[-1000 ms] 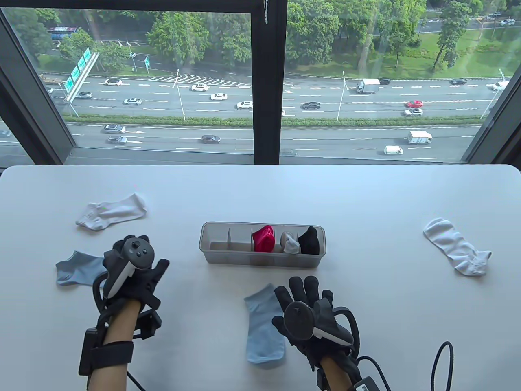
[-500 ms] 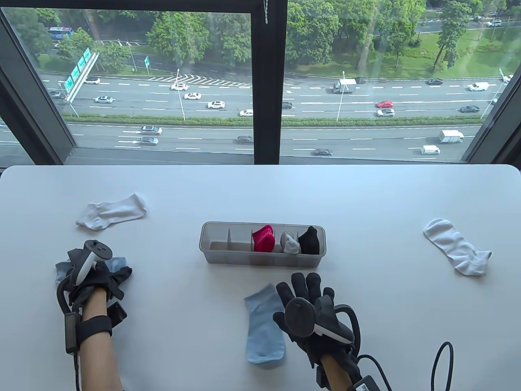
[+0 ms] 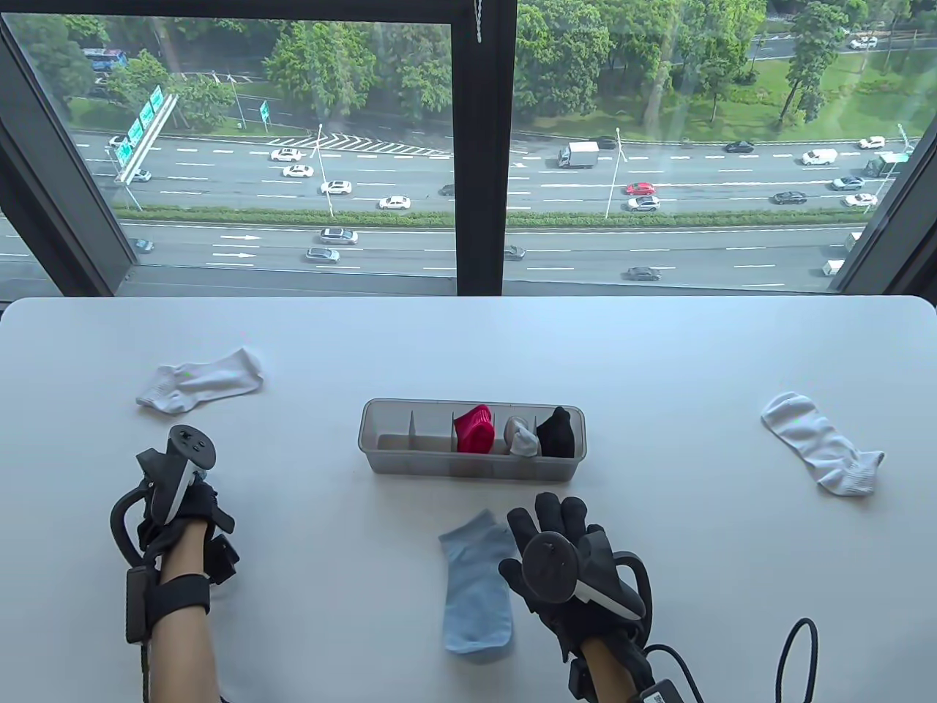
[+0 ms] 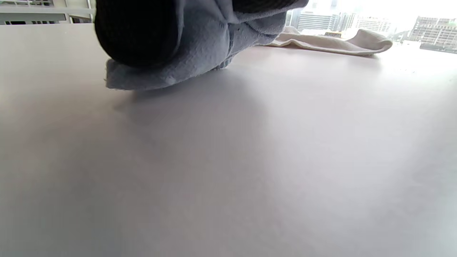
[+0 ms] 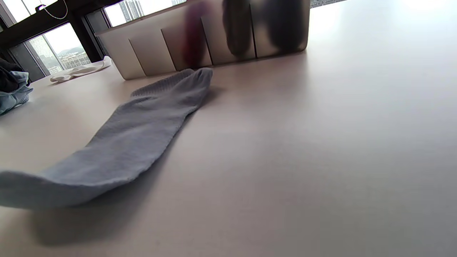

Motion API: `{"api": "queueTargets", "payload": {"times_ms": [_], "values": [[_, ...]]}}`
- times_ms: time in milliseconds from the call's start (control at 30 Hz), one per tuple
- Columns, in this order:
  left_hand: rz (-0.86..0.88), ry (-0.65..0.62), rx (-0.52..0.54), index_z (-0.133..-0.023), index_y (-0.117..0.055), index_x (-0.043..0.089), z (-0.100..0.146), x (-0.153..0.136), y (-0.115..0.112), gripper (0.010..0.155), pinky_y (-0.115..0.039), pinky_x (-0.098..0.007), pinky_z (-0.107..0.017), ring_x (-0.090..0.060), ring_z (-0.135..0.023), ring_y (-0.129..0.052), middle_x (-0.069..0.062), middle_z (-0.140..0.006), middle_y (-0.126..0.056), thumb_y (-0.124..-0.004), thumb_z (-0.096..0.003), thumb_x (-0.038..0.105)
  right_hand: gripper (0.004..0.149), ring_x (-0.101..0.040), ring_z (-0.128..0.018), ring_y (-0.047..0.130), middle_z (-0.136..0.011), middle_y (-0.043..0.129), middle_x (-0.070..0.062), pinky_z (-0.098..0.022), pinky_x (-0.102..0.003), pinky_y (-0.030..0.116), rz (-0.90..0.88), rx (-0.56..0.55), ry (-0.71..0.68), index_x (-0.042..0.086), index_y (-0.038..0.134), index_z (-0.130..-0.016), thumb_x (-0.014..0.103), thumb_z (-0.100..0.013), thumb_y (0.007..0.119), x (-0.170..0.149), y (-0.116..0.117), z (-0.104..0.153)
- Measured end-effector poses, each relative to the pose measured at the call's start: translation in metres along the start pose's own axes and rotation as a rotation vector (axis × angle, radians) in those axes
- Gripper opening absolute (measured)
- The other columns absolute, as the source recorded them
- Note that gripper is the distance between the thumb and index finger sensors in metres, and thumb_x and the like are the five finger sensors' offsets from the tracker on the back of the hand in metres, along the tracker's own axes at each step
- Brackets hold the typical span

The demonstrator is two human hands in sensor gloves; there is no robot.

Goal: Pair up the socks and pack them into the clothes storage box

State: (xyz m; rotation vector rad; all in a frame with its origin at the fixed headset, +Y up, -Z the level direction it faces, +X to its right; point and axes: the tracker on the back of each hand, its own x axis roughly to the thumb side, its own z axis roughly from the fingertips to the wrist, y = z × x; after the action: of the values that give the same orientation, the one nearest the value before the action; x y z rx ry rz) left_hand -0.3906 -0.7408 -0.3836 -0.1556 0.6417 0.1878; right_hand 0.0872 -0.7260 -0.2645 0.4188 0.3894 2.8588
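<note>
My left hand (image 3: pixel 192 499) is curled down at the table's near left, and the left wrist view shows its fingers (image 4: pixel 137 32) gripping a bunched light blue sock (image 4: pixel 200 46); the table view hides that sock under the hand. A matching light blue sock (image 3: pixel 474 586) lies flat near the front centre, also seen in the right wrist view (image 5: pixel 135 139). My right hand (image 3: pixel 556 521) rests open just right of it, fingers straight, holding nothing. The clear storage box (image 3: pixel 373 439) stands behind, with red (image 3: pixel 476 428), grey-white (image 3: pixel 522 438) and black (image 3: pixel 558 432) sock bundles in its right compartments.
One white sock (image 3: pixel 201 379) lies at the back left, another white sock (image 3: pixel 823 443) at the far right. The box's two left compartments hold nothing. A black cable (image 3: pixel 794 659) loops by my right forearm. The window runs along the table's far edge.
My left hand reached left onto the blue sock there, closed on it and gathered it up under the palm. My right hand edged slightly right beside the flat blue sock.
</note>
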Motion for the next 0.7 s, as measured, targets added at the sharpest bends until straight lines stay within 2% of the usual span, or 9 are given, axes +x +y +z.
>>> {"api": "queueTargets", "payload": {"times_ms": [100, 167, 200, 267, 400, 467, 567, 700], "values": [[0.239, -0.200, 0.004, -0.096, -0.055, 0.016, 0.016, 0.013, 0.019, 0.048, -0.087, -0.036, -0.020, -0.021, -0.036, -0.092, -0.010, -0.066, -0.091, -0.057, -0.0505, 0.030, 0.069, -0.056, -0.101, 0.007, -0.118, 0.005, -0.030, -0.071, -0.072, 0.026, -0.008, -0.009, -0.015, 0.016, 0.020, -0.116, 0.049, -0.062, 0.048, 0.002, -0.001, 0.001], [0.351, -0.380, -0.014, -0.097, -0.054, 0.015, 0.036, 0.028, 0.036, 0.049, -0.085, -0.034, -0.016, -0.019, -0.031, -0.091, -0.007, -0.061, -0.091, -0.057, -0.0511, 0.034, 0.070, -0.057, -0.101, 0.007, -0.118, 0.006, -0.030, -0.072, -0.072, 0.026, -0.028, -0.018, -0.035, 0.015, 0.019, -0.116, 0.049, -0.062, 0.049, 0.005, -0.002, 0.003], [0.363, -0.413, -0.022, -0.097, -0.054, 0.015, 0.040, 0.031, 0.039, 0.050, -0.085, -0.034, -0.015, -0.019, -0.031, -0.091, -0.007, -0.061, -0.091, -0.059, -0.0516, 0.035, 0.071, -0.057, -0.101, 0.008, -0.118, 0.006, -0.031, -0.072, -0.071, 0.026, -0.032, -0.020, -0.039, 0.015, 0.019, -0.116, 0.049, -0.062, 0.049, 0.005, -0.003, 0.003], [0.409, -0.556, -0.038, -0.097, -0.052, 0.016, 0.074, 0.051, 0.057, 0.059, -0.086, -0.033, -0.016, -0.017, -0.033, -0.091, -0.005, -0.063, -0.090, -0.070, -0.0503, 0.047, 0.072, -0.057, -0.101, 0.008, -0.118, 0.006, -0.031, -0.072, -0.072, 0.026, -0.053, -0.032, -0.056, 0.015, 0.017, -0.116, 0.050, -0.062, 0.049, 0.008, -0.004, 0.004], [0.511, -0.758, -0.065, -0.095, -0.056, 0.018, 0.145, 0.086, 0.074, 0.054, -0.088, -0.034, -0.019, -0.018, -0.035, -0.093, -0.005, -0.064, -0.091, -0.075, -0.0511, 0.042, 0.079, -0.057, -0.103, 0.010, -0.117, 0.005, -0.032, -0.073, -0.071, 0.028, -0.068, -0.095, -0.100, 0.012, 0.012, -0.115, 0.053, -0.059, 0.051, 0.018, -0.007, 0.008], [0.544, -0.857, -0.105, -0.094, -0.059, 0.019, 0.178, 0.102, 0.071, 0.050, -0.089, -0.035, -0.021, -0.020, -0.037, -0.095, -0.006, -0.065, -0.092, -0.076, -0.0519, 0.040, 0.085, -0.057, -0.104, 0.012, -0.117, 0.004, -0.032, -0.073, -0.071, 0.029, -0.072, -0.157, -0.155, 0.010, 0.006, -0.113, 0.056, -0.058, 0.052, 0.023, -0.012, 0.013], [0.548, -0.982, -0.179, -0.093, -0.063, 0.021, 0.229, 0.128, 0.050, 0.045, -0.092, -0.038, -0.027, -0.025, -0.043, -0.100, -0.007, -0.069, -0.094, -0.076, -0.0526, 0.036, 0.095, -0.057, -0.104, 0.011, -0.115, -0.002, -0.034, -0.074, -0.072, 0.028, -0.195, -0.222, -0.226, 0.011, -0.005, -0.109, 0.061, -0.054, 0.053, 0.029, -0.020, 0.024], [0.517, -1.125, -0.283, -0.093, -0.064, 0.022, 0.268, 0.150, 0.018, 0.044, -0.095, -0.042, -0.040, -0.027, -0.057, -0.104, -0.006, -0.076, -0.096, -0.076, -0.0531, 0.034, 0.103, -0.058, -0.105, 0.014, -0.115, -0.005, -0.031, -0.074, -0.072, 0.029, -0.289, -0.257, -0.291, 0.017, -0.017, -0.103, 0.064, -0.050, 0.058, 0.029, -0.027, 0.029]]}}
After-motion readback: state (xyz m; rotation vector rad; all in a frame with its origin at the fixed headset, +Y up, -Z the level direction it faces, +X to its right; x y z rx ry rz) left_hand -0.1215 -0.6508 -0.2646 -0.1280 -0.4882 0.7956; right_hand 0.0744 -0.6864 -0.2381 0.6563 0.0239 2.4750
